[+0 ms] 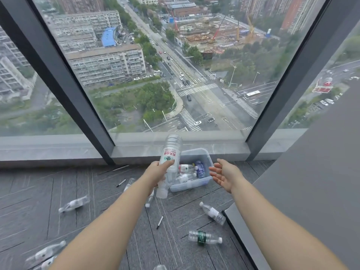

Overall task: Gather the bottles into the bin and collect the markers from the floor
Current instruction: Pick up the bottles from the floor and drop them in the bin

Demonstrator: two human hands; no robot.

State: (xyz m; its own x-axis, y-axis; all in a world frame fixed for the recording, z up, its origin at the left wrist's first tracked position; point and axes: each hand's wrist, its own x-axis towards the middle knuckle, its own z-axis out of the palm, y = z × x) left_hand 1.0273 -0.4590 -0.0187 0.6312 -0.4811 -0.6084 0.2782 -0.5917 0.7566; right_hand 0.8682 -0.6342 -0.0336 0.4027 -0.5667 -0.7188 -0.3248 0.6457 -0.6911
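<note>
Bin (pixel 194 152) on the carpet (pixel 97 191), far side against the window sill (pixel 58 149), already loaded with a handful of bottles, red-label bottle (pixel 187 168) and blue-label bottle (pixel 200 169) among them. Left hand (pixel 157 170) out beside the bin's left edge, fingers and thumb wrapped round the label band of a large clear bottle (pixel 171 152), base up, neck down toward the camera. Right hand (pixel 224 174) just right of the bin, palm inward, fingers spread and loose, holding nothing. Step in hand, by the look of it: drop the held bottle in. To do it well: carry further right to get the neck clear of the near-left corner, lower before letting go, lay flat along the long side rather than end-on. Light plastic, likely to bounce out if released from height. Right hand well placed to steady the bin wall or block a bounce. Loose on the floor: white-label bottle (pixel 212 213) and green-label bottle (pixel 204 238) near the grey panel (pixel 311 191) on the right, blurred bottle (pixel 75 204) at left, more at lower left (pixel 46 252), half-hidden bottle (pixel 129 183) behind the left forearm. Smallest last: black marker (pixel 160 222) between the arms, second marker (pixel 121 182) left of the forearm, pale stick (pixel 120 167) by the sill, marker or pen, cannot tell. Bottles judged roughly half done; no marker in either hand.
</note>
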